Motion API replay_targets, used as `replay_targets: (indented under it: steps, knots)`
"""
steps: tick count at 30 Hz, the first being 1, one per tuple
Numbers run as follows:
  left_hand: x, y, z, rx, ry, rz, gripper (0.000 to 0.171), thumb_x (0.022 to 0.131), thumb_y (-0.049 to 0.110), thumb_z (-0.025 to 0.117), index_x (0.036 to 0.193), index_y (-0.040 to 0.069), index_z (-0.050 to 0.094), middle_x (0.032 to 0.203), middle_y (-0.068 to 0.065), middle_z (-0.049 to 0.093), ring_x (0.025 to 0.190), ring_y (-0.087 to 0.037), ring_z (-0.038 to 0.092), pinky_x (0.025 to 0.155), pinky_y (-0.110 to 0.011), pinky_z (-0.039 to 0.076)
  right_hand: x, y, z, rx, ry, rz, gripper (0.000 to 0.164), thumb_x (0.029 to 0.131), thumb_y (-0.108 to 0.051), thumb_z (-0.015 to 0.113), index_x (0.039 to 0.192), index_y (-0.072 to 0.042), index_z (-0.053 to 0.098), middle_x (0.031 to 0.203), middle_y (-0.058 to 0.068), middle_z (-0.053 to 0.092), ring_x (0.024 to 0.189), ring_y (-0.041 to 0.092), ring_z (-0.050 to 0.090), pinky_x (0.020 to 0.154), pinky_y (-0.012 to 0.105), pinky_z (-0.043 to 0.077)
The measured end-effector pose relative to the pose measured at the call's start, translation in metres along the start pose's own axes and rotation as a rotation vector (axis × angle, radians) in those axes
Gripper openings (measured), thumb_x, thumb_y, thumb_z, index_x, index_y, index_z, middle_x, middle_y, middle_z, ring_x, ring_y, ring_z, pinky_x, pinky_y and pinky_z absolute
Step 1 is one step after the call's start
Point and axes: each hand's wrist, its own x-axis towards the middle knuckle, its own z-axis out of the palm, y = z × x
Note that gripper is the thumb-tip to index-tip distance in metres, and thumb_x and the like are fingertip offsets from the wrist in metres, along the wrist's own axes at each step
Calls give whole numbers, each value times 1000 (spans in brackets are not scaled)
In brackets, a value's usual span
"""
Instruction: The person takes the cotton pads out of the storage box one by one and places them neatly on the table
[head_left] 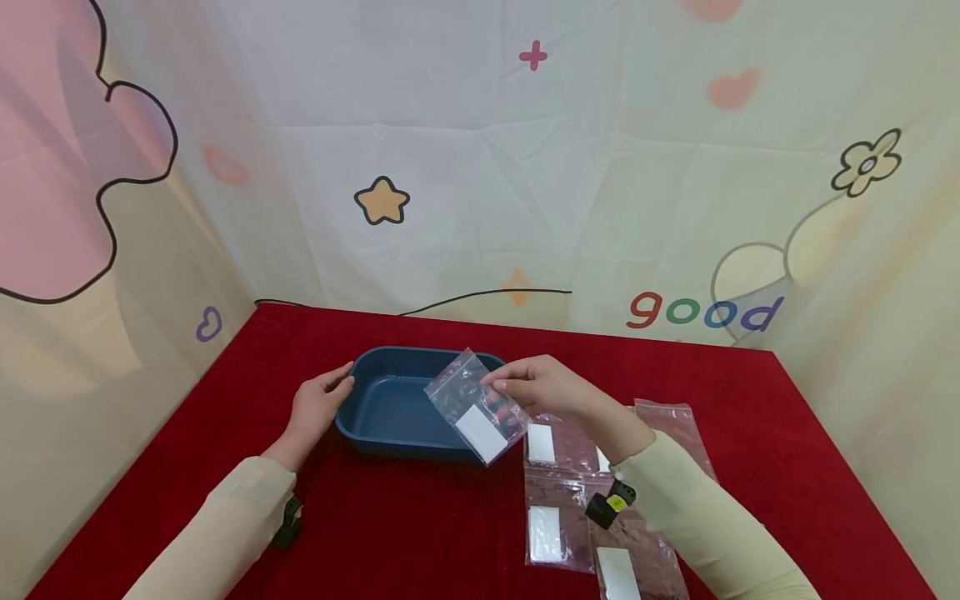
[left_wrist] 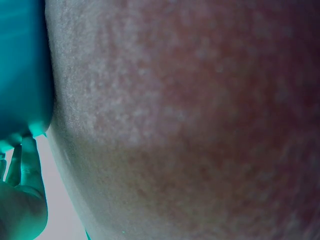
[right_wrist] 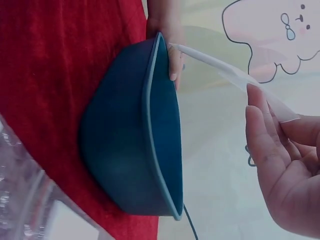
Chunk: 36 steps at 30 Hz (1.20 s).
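Note:
A dark blue rectangular basin [head_left: 386,408] rests on the red cloth. My left hand [head_left: 311,408] grips its left end, the thumb over the rim in the right wrist view. My right hand [head_left: 551,383] pinches a small clear zip bag [head_left: 480,432] by its upper right side. The bag hangs tilted over the right part of the basin. It carries a white label and some small reddish things too unclear to name. The right wrist view shows this bag [right_wrist: 215,62] nearly edge-on. In the left wrist view, skin fills most of the picture beside the basin [left_wrist: 22,70].
Several clear zip bags [head_left: 577,533] with white labels lie on the cloth right of the basin, partly under my right forearm. A red cloth [head_left: 420,533] covers the table. Behind it hangs a printed curtain [head_left: 465,167].

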Motion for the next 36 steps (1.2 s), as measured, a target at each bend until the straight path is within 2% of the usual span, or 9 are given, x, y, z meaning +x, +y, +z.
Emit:
replay_targets:
  steps: [5,9,12,13,17,19,29,32,36]
  knots:
    - [0,0,0,-1,-1,-3,50,109,23,49,155,7,43,162,-19,40,152,-38,38,119,-52,42,-12,13,0,6,16,8,34,104,-16,59,131,2,67,108,15,77,84,11,75,77,25,62]
    - [0,0,0,0,2,-5,50,108,22,49,155,7,43,162,-20,40,151,-39,39,118,-53,43,-22,24,1,46,17,-12,34,103,-16,59,130,5,65,106,14,77,84,11,76,68,19,56]
    - [-1,0,0,3,5,-5,50,108,22,50,155,7,43,161,-21,42,150,-39,40,118,-53,43,-30,32,2,84,16,-30,35,103,-16,59,129,7,64,102,8,77,83,10,75,61,17,49]
    - [-1,0,0,3,5,-5,50,108,22,50,155,7,43,161,-20,42,150,-39,41,118,-53,43,-32,35,2,93,14,-36,35,103,-16,59,129,7,64,101,6,76,84,9,74,63,17,51]
    - [-2,1,1,1,6,2,50,108,22,50,155,7,43,161,-20,42,151,-38,40,118,-53,42,-42,44,1,103,25,-41,36,103,-15,59,128,10,63,95,-4,74,72,5,61,58,16,42]
    - [-3,2,0,2,7,1,49,108,22,50,155,7,43,161,-20,41,151,-38,39,119,-53,42,-48,47,0,106,30,-30,36,103,-15,59,128,11,62,92,-6,71,67,5,52,59,17,43]
    - [-1,0,0,3,5,12,50,108,23,50,155,7,43,160,-20,42,150,-38,41,119,-52,43,-73,67,-9,139,69,10,37,102,-17,61,123,14,61,88,-8,65,68,6,44,60,20,44]
    - [0,-1,-1,-1,6,20,49,108,23,51,154,8,44,159,-20,44,149,-37,41,119,-52,42,-81,72,-14,158,68,35,30,102,-18,61,116,8,66,82,-8,58,67,6,44,62,20,44]
    - [-1,-1,-1,-6,-1,17,50,108,24,51,155,8,44,160,-19,43,150,-37,41,120,-52,42,-92,83,-23,184,61,40,15,103,-17,60,107,-7,70,74,-10,55,62,4,41,59,20,42]
